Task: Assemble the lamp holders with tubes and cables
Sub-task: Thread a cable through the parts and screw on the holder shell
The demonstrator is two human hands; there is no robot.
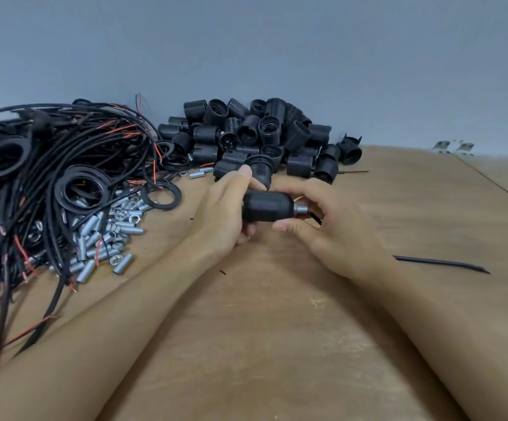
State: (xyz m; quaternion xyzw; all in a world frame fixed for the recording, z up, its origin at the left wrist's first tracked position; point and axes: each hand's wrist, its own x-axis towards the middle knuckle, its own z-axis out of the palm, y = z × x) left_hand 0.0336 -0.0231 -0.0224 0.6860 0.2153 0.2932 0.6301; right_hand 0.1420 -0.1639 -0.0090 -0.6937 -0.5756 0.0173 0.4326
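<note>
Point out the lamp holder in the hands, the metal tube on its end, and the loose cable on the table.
lamp holder (pixel 267 207): head view, middle of its black ribbed body.
metal tube (pixel 300 209): head view, silver collar at the holder's right end.
loose cable (pixel 442 263): head view, middle of its length.

No readable text, label, brand, number or sign is to be made out on anything shown in the view.
</note>
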